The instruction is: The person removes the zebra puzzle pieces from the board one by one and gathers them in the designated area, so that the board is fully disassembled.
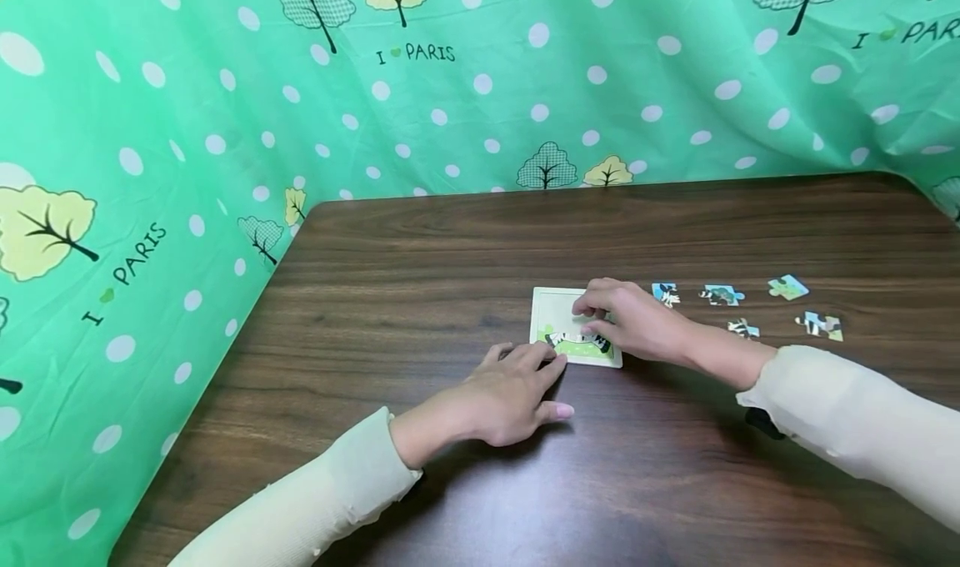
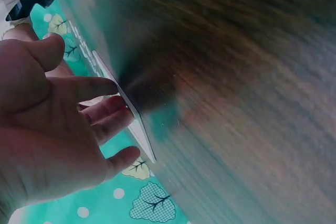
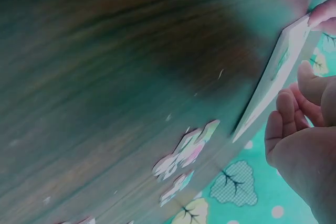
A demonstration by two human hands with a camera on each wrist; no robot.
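A small white-rimmed puzzle board (image 1: pixel 555 307) lies flat on the table, its lower part showing green with black-and-white stripes, its upper part pale. Fingers spread and fairly straight, the left hand (image 1: pixel 510 392) rests its fingertips on the board's near left corner. In the left wrist view those fingers (image 2: pixel 107 111) touch the board's edge (image 2: pixel 145 142). Over the board's right side hovers the right hand (image 1: pixel 637 321), fingers loosely bent and thumb apart, with nothing visible between them. It hides part of the board. The right wrist view shows this hand (image 3: pixel 304 124) beside the board (image 3: pixel 273 85).
Several loose jigsaw pieces lie right of the board, among them a blue striped one (image 1: pixel 665 294), a green-and-blue one (image 1: pixel 787 287) and a striped one (image 1: pixel 820 325). The dark wooden table (image 1: pixel 405 275) meets a green dotted curtain (image 1: pixel 450 117) at the back and left.
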